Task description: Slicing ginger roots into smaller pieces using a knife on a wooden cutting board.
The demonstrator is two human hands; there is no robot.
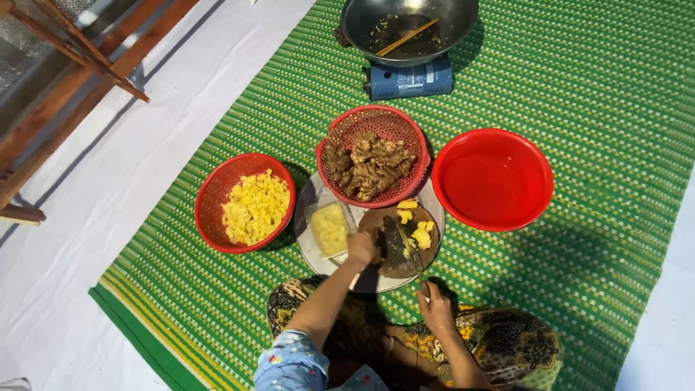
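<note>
Cutting yellow pieces on a round wooden chopping board (400, 269), a person sits at the near edge of a green woven mat (579, 94) spread on the floor. The left hand (361, 248) has its grip pressed down on the board's left rim; whether the fingers pinch a piece cannot be told. The right hand (436, 307) has its grip closed round the handle of a knife (418, 264), which lies with its long axis running from the near edge of the board away from the person, the tip pointing toward the red basket (372, 156).

Judged by how things lie, the work is partway through: a red bowl (210, 210) at the left holds a full heap of cut yellow pieces, and a small tub (329, 229) on the metal tray (308, 210) holds more, while several cut bits (420, 233) lie on the board's far side. The basket is well loaded with brown, knobbly roots, so much remains. A second red bowl (492, 177) at the right holds only liquid. At the mat's far edge a wok (409, 25) rests on a blue gas stove (409, 78).
</note>
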